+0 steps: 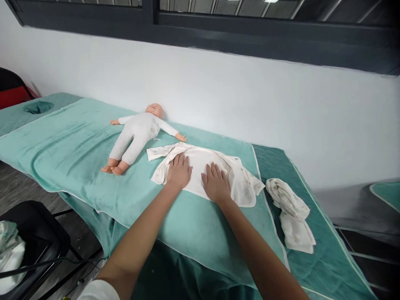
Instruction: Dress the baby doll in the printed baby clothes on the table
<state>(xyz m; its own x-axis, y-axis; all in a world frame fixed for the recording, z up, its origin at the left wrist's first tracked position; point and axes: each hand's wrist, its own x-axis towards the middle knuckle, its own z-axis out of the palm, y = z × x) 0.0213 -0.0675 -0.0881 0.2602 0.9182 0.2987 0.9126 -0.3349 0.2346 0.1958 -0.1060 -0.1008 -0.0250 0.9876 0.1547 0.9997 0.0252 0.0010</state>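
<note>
Baby garment (200, 164), cream, spread flat on teal towel (78, 154) over the padded surface (315, 266), at roughly 12 o'clock from the arms. Left hand (179, 170) and right hand (215, 182) both pressed palm-down on it, fingers outstretched, each grip wide, clasping nothing. Doll (137, 135) lying face-up at 10 o'clock, just beside the garment. Crumpled cloth (292, 214) at 3 o'clock, apart.
</note>
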